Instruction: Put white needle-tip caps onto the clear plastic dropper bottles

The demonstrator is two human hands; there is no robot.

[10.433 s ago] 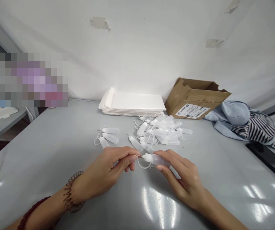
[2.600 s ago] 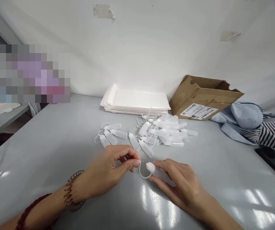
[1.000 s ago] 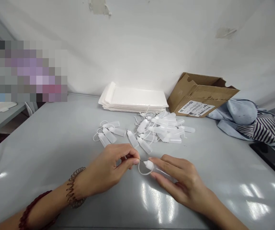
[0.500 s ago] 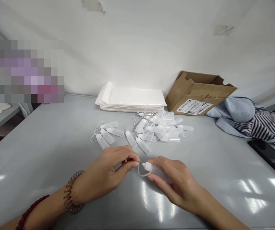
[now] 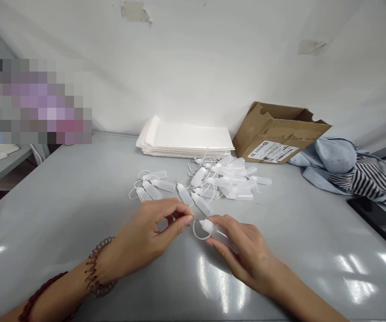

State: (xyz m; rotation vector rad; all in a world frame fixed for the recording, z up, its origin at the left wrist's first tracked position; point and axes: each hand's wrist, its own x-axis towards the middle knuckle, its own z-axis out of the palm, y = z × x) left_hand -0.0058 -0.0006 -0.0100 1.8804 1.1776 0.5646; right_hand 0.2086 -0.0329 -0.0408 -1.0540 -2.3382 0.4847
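Observation:
A small translucent needle-tip squeeze bottle with a white top lies in my right hand, its thin metal tip pointing left. My right fingers and thumb wrap round the body. A thin white strap loops from the bottle's neck to my left hand. Thumb and forefinger of that hand pinch the strap's end just left of the needle; the small end piece is mostly hidden by the fingertips. Just beyond my hands lie several similar bottles, a small group at left and a larger pile at right.
A stack of white padded envelopes rests against the wall. To its right stands an open cardboard box, tilted. Blue and striped cloth and a black phone-like object lie at the right of the grey table.
My left fingertips have drawn slightly left and up, so more of the needle tip shows. The right hand with the bottle has risen a little.

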